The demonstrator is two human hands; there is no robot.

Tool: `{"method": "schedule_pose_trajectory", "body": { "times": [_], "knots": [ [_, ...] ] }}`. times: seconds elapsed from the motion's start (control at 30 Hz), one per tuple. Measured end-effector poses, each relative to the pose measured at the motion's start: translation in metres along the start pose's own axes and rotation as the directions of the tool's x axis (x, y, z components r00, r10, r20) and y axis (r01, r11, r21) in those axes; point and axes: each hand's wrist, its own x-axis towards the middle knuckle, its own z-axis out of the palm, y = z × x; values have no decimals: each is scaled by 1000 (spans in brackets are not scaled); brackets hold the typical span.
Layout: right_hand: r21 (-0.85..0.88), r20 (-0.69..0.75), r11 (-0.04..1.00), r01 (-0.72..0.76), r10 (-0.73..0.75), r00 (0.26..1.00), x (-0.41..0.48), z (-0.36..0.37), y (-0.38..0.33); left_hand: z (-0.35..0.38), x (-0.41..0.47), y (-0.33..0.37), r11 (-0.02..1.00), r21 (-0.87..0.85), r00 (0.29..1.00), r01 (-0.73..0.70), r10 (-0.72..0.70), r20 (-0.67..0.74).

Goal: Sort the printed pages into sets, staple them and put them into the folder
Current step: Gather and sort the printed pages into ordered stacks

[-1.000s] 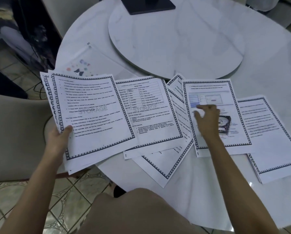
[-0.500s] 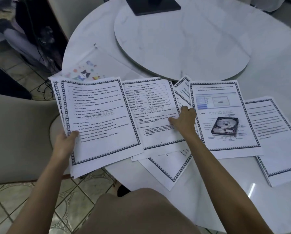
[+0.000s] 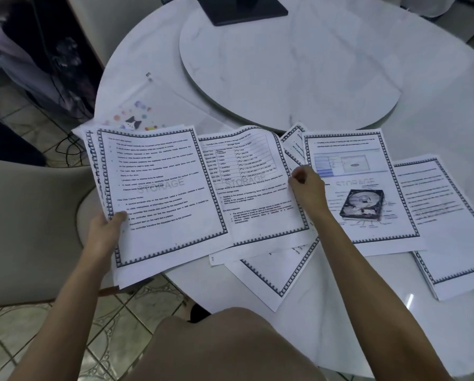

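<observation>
Grips a stack point(image 3: 159, 193) of bordered pages in the left hand point(image 3: 103, 232), thumb clamped on the top sheet near its lower left corner, fingers hidden beneath. Holds the stack partly past the table point(image 3: 340, 312) edge, above a chair point(image 3: 24, 215). Pinches the right edge of the chart page point(image 3: 247, 188) with the right hand point(image 3: 307, 188), fingers curled together on the paper, top margin bowed upward.

Under the chart page: angled sheets point(image 3: 271, 270). Just right of it: drive page point(image 3: 362, 188), flat, overlapping a pile point(image 3: 450, 215) at far right.

Behind the stack, at the table's left: clear folder point(image 3: 147, 105), flat, near edge covered by the stack. Beyond: turntable point(image 3: 285, 64) and black stand base point(image 3: 241, 8).
</observation>
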Motion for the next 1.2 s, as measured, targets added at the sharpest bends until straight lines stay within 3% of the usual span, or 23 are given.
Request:
{"method": "schedule_pose_trajectory", "body": {
  "times": [0.2,0.47,0.9,1.2],
  "knots": [
    [27,-183,999,45,-39,982,3,-55,16,5,-1,2,1000,4,1000,-20,20,-2],
    [-145,-368,986,-76,17,930,8,-129,66,5,1,3,1000,-11,1000,-24,24,-15],
    [-140,-532,968,-208,103,841,-1,-146,95,-16,7,9,998,-4,997,-59,58,-55],
    [-272,-465,959,-78,-60,883,-3,-119,83,-15,8,11,998,-2,996,-61,61,-70]
  ]
}}
